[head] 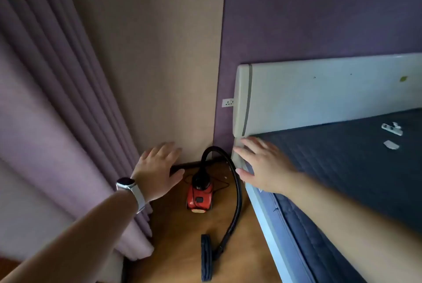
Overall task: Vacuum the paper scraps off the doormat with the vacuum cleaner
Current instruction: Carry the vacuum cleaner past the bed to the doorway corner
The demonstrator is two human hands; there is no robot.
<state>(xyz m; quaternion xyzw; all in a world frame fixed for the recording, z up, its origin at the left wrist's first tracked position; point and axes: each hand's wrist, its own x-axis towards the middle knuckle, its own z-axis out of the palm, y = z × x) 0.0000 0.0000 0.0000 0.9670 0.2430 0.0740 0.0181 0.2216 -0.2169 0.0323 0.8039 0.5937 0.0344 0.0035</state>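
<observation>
With both the left hand (157, 168) and right hand (262, 164) spread and holding nothing, the small red vacuum cleaner (199, 196) looked light and rigid, best lifted by its body, while its hose (237, 193) seemed floppy.

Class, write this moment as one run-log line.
vacuum cleaner: on floor by wall corner, untouched | hose: loops to floor head | left hand: open, held out | right hand: open, near bed corner | doormat: not in view
</observation>
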